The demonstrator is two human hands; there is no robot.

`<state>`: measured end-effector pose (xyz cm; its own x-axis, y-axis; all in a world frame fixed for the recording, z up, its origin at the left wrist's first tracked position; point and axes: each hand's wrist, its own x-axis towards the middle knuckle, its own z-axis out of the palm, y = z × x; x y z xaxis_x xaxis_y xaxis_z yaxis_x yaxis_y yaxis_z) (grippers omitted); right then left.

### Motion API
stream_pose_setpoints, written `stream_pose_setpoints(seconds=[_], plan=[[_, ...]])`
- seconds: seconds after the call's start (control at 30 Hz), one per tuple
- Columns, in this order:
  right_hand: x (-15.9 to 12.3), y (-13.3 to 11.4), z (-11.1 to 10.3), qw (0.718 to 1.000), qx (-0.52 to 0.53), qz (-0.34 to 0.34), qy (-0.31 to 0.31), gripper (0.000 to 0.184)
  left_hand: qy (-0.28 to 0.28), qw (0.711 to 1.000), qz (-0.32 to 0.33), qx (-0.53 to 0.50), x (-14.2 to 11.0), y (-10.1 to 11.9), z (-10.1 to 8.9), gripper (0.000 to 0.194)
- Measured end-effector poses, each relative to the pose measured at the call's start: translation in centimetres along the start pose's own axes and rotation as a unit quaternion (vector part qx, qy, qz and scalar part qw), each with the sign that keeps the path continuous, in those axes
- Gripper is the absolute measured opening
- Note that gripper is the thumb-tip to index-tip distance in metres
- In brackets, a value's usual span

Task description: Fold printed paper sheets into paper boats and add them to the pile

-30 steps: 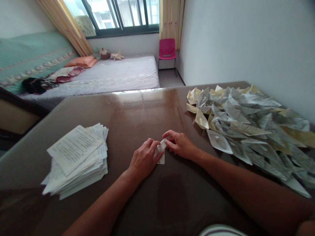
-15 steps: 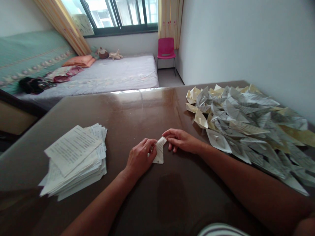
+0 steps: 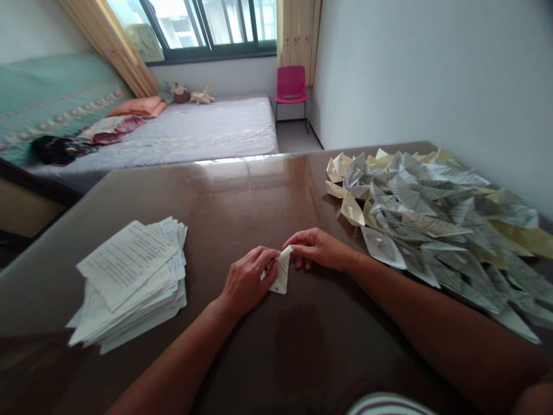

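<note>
Between my hands is a small folded sheet of printed paper (image 3: 281, 275), low over the brown table. My left hand (image 3: 253, 272) grips its left side, thumb and fingers closed on it and hiding part of the fold. The thumb and forefinger of my right hand (image 3: 314, 249) pinch the paper's upper right corner, with the other fingers curled beneath. To the right lies a heap of folded paper boats (image 3: 425, 210), white and yellowish. On the left is a pile of loose printed sheets (image 3: 129, 262).
The table (image 3: 242, 213) has a glossy top with cut corners. Its right side runs along a pale wall (image 3: 415, 75). Past the far edge are a bed (image 3: 216, 124) and a pink chair (image 3: 291, 86) under a window.
My fingers have shifted on the paper. A small strip at its top that stood folded over has turned, and the sheet now shows a plain pointed corner at my right fingertips.
</note>
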<state>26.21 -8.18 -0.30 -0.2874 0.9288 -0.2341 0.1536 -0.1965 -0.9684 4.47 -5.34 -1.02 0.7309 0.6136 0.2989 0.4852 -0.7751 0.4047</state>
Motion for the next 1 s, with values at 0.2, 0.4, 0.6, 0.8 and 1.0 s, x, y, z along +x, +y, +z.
stream_pose_setpoints(seconds=[0.2,0.4,0.6,0.8,1.0], plan=[[-0.1,-0.1,0.6,1.0,-0.01,0.003,0.024,0.017,0.026,0.998,0.044,0.037,0.0,0.4,0.0,0.016],[-0.5,-0.5,1.1,0.993,-0.055,-0.083,0.061,0.009,0.053,0.997,-0.02,-0.058,0.5,0.1,-0.5,0.02],[-0.6,-0.4,1.2,0.987,-0.065,-0.123,0.075,0.008,-0.036,0.961,-0.139,-0.236,0.8,0.5,-0.6,0.022],[-0.3,0.0,1.5,0.994,0.012,-0.097,0.052,0.011,-0.074,0.881,-0.22,-0.411,0.9,0.5,-0.6,0.028],[-0.4,-0.6,1.3,0.996,0.065,-0.048,0.026,0.031,-0.03,0.87,-0.234,-0.434,0.7,0.0,-0.2,0.029]])
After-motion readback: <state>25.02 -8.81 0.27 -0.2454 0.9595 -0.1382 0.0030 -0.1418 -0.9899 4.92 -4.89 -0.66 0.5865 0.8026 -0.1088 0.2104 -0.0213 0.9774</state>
